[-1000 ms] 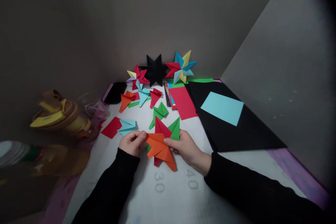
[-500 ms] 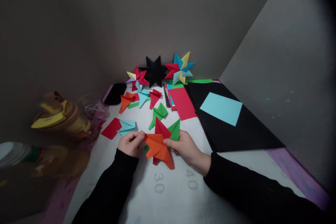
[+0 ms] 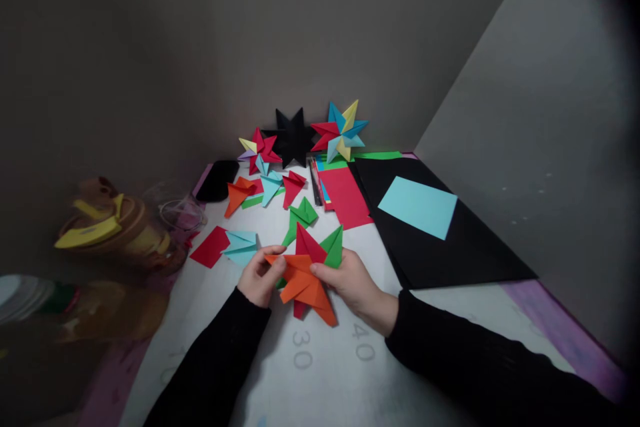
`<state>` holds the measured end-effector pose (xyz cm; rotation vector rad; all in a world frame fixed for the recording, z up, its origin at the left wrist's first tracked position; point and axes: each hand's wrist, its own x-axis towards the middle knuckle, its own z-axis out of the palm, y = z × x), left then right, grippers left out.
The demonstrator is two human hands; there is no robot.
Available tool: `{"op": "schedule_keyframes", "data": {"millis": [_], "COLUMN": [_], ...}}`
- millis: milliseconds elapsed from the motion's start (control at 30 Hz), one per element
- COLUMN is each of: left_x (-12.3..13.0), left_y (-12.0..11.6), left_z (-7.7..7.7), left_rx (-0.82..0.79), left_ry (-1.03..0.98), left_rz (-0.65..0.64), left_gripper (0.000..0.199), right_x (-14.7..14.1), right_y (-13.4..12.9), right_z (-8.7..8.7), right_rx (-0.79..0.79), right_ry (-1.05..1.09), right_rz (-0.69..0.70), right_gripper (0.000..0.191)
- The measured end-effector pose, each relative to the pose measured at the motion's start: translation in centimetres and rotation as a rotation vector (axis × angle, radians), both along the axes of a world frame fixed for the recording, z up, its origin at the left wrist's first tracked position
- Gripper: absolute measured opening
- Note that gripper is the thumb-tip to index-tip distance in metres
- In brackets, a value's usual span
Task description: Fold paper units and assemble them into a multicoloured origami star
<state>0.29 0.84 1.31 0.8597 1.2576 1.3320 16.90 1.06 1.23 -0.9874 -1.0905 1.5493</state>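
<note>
A folded paper star [image 3: 306, 277] in orange, red and green is held between both hands above the white mat. My left hand [image 3: 260, 277] pinches its orange left side, thumb in front. My right hand [image 3: 357, 283] grips the right side below the green point, thumb pressed on the orange paper. Just behind the star lies a folded green piece [image 3: 303, 215]. Left of it are a folded light blue piece [image 3: 241, 247] and a red sheet [image 3: 209, 247]. Farther back sit folded orange [image 3: 240, 195], light blue [image 3: 271, 187] and red [image 3: 293, 187] pieces.
A black star [image 3: 293, 138] and two multicoloured stars [image 3: 341, 132] [image 3: 259, 150] stand by the wall. Black sheets [image 3: 430, 260] with a light blue sheet [image 3: 419, 207] lie right, beside red paper [image 3: 345, 197]. A phone [image 3: 218, 181], cup [image 3: 115, 230] and bottle [image 3: 100, 307] are left.
My left hand has shifted slightly right and closer to the star, its thumb now lower on the orange paper. The star's orange parts have tilted a little. My right hand keeps its grip.
</note>
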Motion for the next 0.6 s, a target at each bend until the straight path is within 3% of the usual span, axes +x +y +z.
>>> {"op": "schedule_keyframes", "data": {"millis": [67,200,300,367,600], "left_x": [0.8,1.3,1.1,0.8,0.7], "left_y": [-0.4,-1.0,-1.0,-0.9,-0.8], "left_z": [0.2,0.6,0.6,0.6,0.9], "left_rx": [-0.009,-0.132,-0.182,-0.200,-0.210], "left_ry": [-0.052,0.048,0.094,0.078,0.061], "left_rz": [-0.035,-0.106,-0.077,-0.062,-0.056], "left_gripper": [0.048,0.036,0.034,0.033,0.032], "right_x": [0.0,-0.1,0.0,0.1,0.2], "right_y": [0.0,-0.1,-0.2,-0.1,0.1], "right_z": [0.1,0.3,-0.2,-0.7,-1.0], "right_rx": [0.008,-0.024,-0.117,-0.160,-0.165], "right_ry": [0.020,0.031,-0.011,-0.036,-0.027], "right_rz": [0.014,0.079,0.093,0.088,0.150], "right_gripper": [0.029,0.027,0.016,0.020,0.021]}}
